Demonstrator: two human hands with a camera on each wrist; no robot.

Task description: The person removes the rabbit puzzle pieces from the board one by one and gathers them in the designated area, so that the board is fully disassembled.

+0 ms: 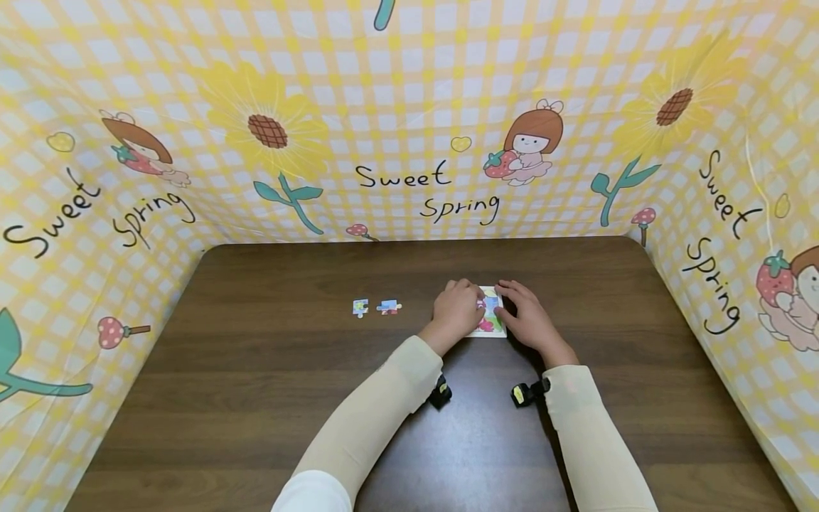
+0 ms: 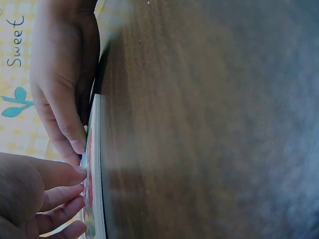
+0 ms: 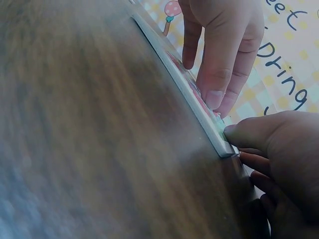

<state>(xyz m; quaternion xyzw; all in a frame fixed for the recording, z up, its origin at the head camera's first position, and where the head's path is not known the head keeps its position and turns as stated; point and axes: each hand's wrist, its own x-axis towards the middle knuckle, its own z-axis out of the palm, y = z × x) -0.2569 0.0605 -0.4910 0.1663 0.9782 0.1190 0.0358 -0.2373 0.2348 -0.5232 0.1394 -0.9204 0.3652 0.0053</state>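
Observation:
A small picture puzzle board (image 1: 491, 321) lies flat on the dark wooden table (image 1: 269, 398), right of centre. My left hand (image 1: 469, 304) rests on its left part, fingertips pressing down on the pieces (image 2: 87, 191). My right hand (image 1: 507, 299) lies along its right side, thumb tip against the board's corner (image 3: 225, 144) and straight fingers touching its edge. Two loose puzzle pieces (image 1: 360, 307) (image 1: 388, 307) sit side by side on the table to the left of the hands. Much of the board's picture is hidden under the hands.
A yellow checked cloth (image 1: 409, 142) with sunflowers and "Sweet Spring" lettering walls the table at the back and both sides. Bare tabletop stretches in front of the hands and to the left.

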